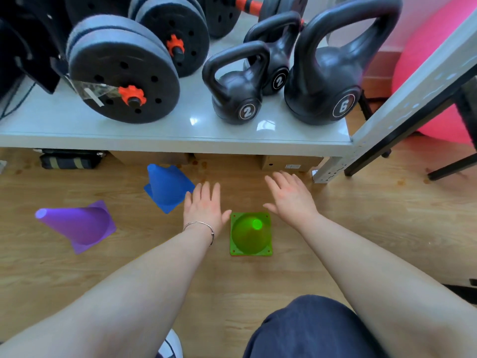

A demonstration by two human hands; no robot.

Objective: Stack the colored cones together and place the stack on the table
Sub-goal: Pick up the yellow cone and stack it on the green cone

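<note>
Presently three cones sit on the wood floor, none stacked. Green cone (251, 233): upright, square base flat on the floor, lying between the two hands and nearer the wrists than the fingertips. Blue cone (166, 187): just off the little-finger side of the left hand (204, 205), appears to stand on its base, though the wide lens makes that hard to confirm. Purple cone (77, 224): well apart from the left fingers, further out on that side; looks the same way up, tip pointing away.

Handling, judged: thin moulded plastic, light, slightly flexible, smooth and hollow, so they should nest tip-through-base. Best hold is probably around the tapered wall near the top, or pinching a base corner; little force needed.

Left hand: flat, fingers spread and released, grasping nothing; bracelet (204, 227) at the wrist. Right hand (290, 200): likewise splayed and empty, hovering just beyond the green cone's far right corner.

Surface: floor (361, 228) is smooth wood laminate, so a cone may slide if nudged. Ahead of the fingertips is a low white table (154, 130), glossy top, crowded with kettlebells (237, 99) and plate dumbbells (124, 73). Free strip along its front edge seems the likely landing spot. Pink exercise ball (438, 73) far right.
</note>
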